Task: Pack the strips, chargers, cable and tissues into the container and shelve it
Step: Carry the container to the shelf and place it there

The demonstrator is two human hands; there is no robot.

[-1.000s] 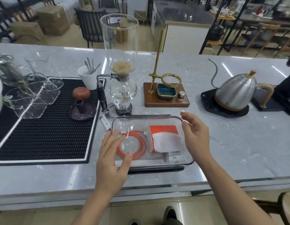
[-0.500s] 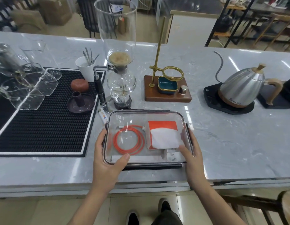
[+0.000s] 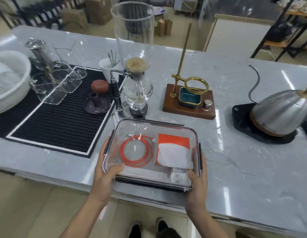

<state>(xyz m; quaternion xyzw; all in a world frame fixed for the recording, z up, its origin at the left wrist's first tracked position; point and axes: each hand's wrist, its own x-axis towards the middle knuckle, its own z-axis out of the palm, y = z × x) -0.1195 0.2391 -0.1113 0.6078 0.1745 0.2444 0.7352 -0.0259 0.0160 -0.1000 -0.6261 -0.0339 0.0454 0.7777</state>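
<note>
The clear container sits at the near edge of the grey table, lid on, its long axis running left to right across the view and turned slightly, the right end nearer the person. The left hand grips its left end, thumb lying over the lid's near-left corner and fingers curled round the side. The right hand grips the right end the same way, thumb on the lid's near-right corner. Inside, a coiled orange cable lies flat in the left half; the tissues, an orange and white pack, fill the right half; 2 white chargers sit at the near-right. A pale strip lies along the near wall, parallel to the container's long axis.
</note>
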